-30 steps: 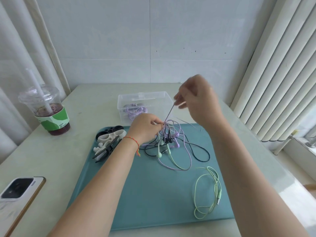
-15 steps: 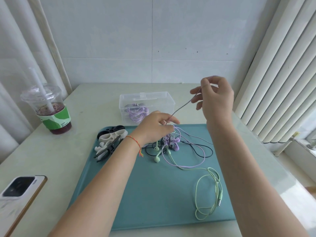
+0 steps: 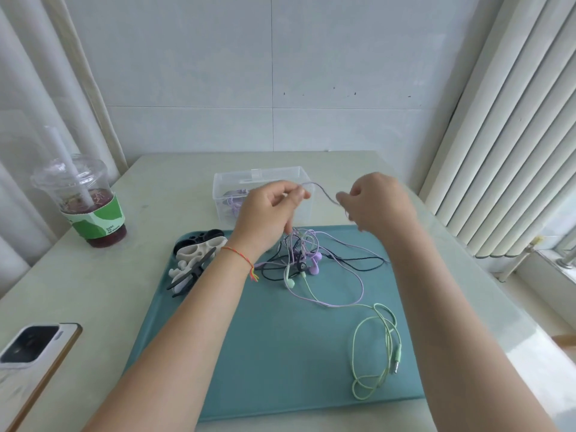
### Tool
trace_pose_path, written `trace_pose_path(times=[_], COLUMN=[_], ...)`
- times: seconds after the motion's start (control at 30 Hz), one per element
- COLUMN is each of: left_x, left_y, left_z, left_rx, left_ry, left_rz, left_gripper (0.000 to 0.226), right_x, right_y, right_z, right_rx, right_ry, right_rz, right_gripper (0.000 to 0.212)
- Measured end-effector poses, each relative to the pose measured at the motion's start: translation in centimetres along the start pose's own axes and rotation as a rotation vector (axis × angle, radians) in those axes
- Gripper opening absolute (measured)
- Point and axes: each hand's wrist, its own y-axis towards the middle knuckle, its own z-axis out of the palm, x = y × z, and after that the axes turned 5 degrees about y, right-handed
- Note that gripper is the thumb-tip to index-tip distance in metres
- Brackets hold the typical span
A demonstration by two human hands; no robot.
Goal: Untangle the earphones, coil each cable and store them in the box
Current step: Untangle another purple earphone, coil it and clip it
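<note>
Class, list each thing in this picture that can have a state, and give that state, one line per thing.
left hand: pinching the purple cable
right hand: pinching the purple cable
purple cable: slack between the hands
earphone tangle: still knotted
green cable: loose on the tray
storage box: open
iced drink: lidded, part full

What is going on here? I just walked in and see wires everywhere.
A person is untangling earphones over a teal tray. The left hand and right hand each pinch a thin purple earphone cable, stretching a short length between them above the tangle of purple, black and green cables. A loose light green cable lies on the tray's right side. The clear plastic box behind already holds a coiled purple cable.
</note>
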Motion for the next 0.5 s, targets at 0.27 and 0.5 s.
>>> trace_pose_path(times=[0.27, 0.5], left_x=[-0.5, 2.7], left_y=[0.1, 2.0], left_z=[0.0, -4.7], left_rx=[0.17, -0.602], left_ry=[-0.333, -0.829], left_rz=[-0.272, -0.594], left_gripper=[0.026, 0.031], right_x=[2.1, -0.6], right_y=[-1.1, 0.7], right_z=[0.5, 0.8], right_rx=[0.272, 0.175], right_ry=[0.355, 0.121], right_rz=[-0.423, -0.152], right_gripper=[0.025, 0.019])
